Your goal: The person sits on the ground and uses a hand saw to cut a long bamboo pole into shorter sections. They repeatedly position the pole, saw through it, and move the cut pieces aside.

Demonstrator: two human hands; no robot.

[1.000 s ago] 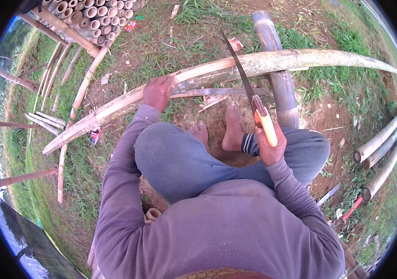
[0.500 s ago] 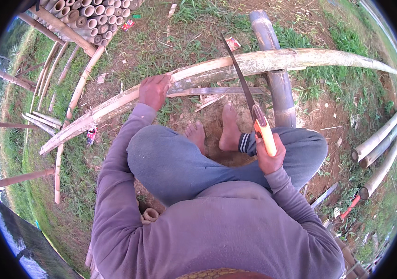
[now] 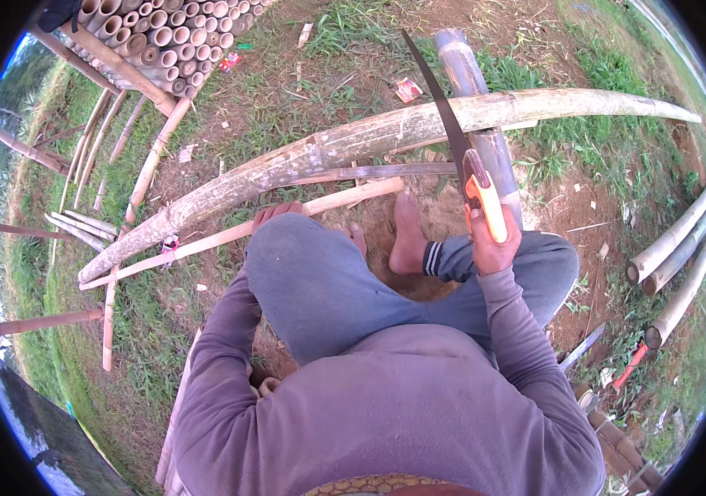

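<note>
My right hand (image 3: 495, 241) grips the orange handle of a handsaw (image 3: 443, 97), its dark blade pointing up and away and passing over a long bamboo pole (image 3: 361, 139). That pole runs from the left to the far right, across a thick bamboo post (image 3: 461, 66) lying on the ground. My left hand (image 3: 279, 213) is closed around a long pale split bamboo strip (image 3: 353, 197), which lies apart from the pole on its near side except where the two come close at the left end. My left knee partly hides that hand.
Stacked cut bamboo tubes (image 3: 167, 41) fill a rack at the upper left. Several poles (image 3: 675, 256) lie at the right, near a blade (image 3: 582, 346) and a red handle (image 3: 632, 365). A thin bamboo rail (image 3: 150, 178) stands under the pole's left end.
The bamboo strip has come away from the top of the pole and moved toward me with my left hand. My right hand and the saw have shifted slightly right.
</note>
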